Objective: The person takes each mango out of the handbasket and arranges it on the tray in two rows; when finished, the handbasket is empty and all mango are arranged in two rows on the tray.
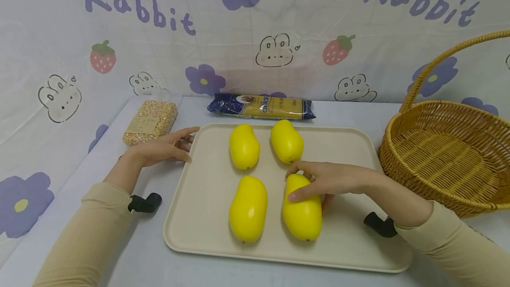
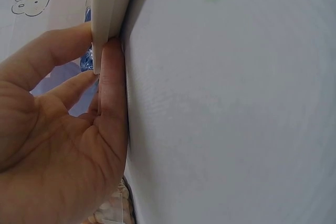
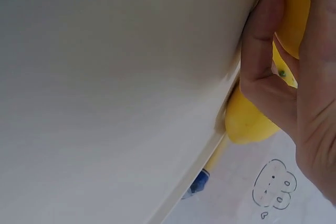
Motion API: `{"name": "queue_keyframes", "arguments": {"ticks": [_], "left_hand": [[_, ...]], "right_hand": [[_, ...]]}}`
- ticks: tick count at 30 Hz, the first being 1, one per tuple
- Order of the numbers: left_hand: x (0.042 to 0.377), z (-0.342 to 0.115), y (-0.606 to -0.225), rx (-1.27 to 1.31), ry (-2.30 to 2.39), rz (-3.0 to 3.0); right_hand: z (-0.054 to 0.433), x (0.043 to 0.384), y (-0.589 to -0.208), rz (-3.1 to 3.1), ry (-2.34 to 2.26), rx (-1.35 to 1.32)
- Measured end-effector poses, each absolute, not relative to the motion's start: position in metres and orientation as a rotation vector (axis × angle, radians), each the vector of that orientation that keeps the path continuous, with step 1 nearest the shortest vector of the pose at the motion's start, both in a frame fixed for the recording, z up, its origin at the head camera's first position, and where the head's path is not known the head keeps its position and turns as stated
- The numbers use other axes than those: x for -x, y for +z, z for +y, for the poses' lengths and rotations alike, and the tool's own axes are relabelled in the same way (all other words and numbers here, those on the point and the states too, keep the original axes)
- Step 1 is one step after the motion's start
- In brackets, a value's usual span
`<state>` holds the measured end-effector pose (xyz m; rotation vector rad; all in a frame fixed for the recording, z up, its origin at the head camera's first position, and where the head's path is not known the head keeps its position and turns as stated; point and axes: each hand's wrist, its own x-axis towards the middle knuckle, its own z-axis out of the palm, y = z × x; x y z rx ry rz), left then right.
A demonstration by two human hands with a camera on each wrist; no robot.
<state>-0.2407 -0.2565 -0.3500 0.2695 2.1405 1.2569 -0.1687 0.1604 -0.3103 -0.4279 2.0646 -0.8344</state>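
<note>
Two rows of yellow mangoes sit on a beige tray [image 1: 207, 234]. My right hand [image 1: 338, 178] grips the front right mango [image 1: 304, 216], thumb across its top and fingers around its far side. The front left mango [image 1: 249, 209] is beside it; the back left mango [image 1: 244, 146] and back right mango [image 1: 287, 141] lie farther off. At the tray's left edge is my left hand [image 1: 161, 147]. In the left wrist view, its thumb meets the tray rim [image 2: 107, 9] from above, with a finger low against the underside near the table.
A wicker basket [image 1: 388, 145] with a tall handle stands right of the tray. Behind the tray lies a blue and yellow pasta packet [image 1: 259, 106]. A clear bag of corn kernels [image 1: 153, 121] sits beyond my left hand. A printed curtain [image 1: 239, 34] hangs behind the table.
</note>
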Motion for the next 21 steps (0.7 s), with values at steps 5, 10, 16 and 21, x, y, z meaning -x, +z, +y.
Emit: {"name": "queue_keyframes", "arguments": {"ticks": [5,10,16,21], "left_hand": [[0.241,-0.256,-0.35,-0.26,1.25,2.143],[0.241,-0.256,-0.349,-0.257,1.253,2.143],[0.24,-0.256,-0.348,-0.262,1.243,2.151],[0.237,-0.253,-0.34,-0.277,1.148,2.192]], "right_hand": [[0.161,0.168,-0.31,2.065,-0.844,0.424],[0.163,0.169,-0.309,2.06,-0.864,0.408],[0.166,0.168,-0.304,2.058,-0.88,0.383],[0.173,0.171,-0.296,2.143,-0.887,0.376]]}}
